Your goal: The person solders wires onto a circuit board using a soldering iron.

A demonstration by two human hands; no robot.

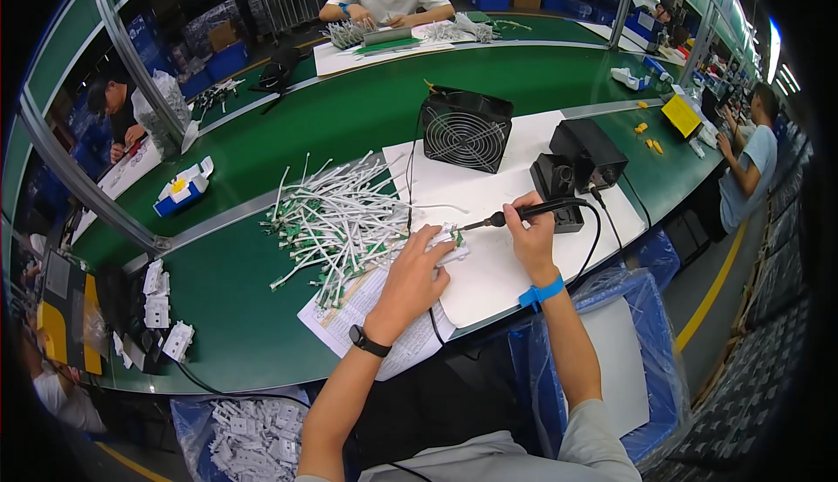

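one small white piece with green on it (457,253) lies near the left edge of the white board (493,294), under the fingertips of the left hand (410,277). those fingers are slightly apart and laid over it, presumably to keep it from sliding; whether the thumb also pinches it, i cannot tell. the right hand (530,231) is closed around the handle of a soldering iron (515,215), well back from the metal end, likely for control and to keep skin off the heat. its tip points at the green part, though contact is too small to judge.

just left of the piece, a heap of white cables with green ends (336,207) sits within easy reach of the left hand, partly over a printed sheet (406,329). behind the board's middle stands a black fan (467,131), its grille facing the work, perhaps to draw fumes away. to the right, the iron's stand (552,177) and a black box (594,152) are near the right hand, which probably keeps the cord off the piece. below the table edge, a bin of white parts (255,438) is on the left and a plastic-lined blue bin (668,307) on the right.
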